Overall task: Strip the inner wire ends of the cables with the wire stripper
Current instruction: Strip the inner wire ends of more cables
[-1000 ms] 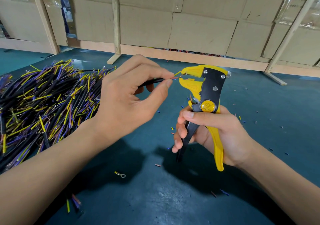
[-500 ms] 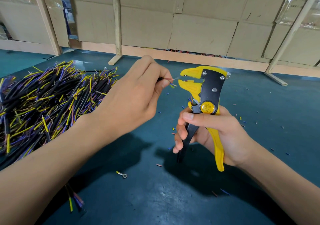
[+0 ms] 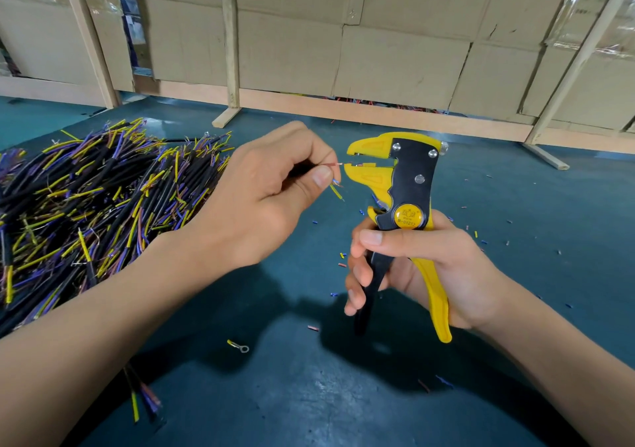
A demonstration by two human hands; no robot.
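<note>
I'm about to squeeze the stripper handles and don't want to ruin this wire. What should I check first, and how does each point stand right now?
1. Red wire pinched firmly by the left hand: ok.
2. Wire tip seated between the wire stripper jaws: ok, it reaches the open mouth; how deep, cannot tell.
3. Yellow wire and the blue one bent clear of the jaws: ok, they hang below the thumb.
4. Right hand wrapped round both handles: ok.
5. Left fingers clear of the jaws: ok, though close.
6. Blade notch matching the wire: cannot tell.
</note>
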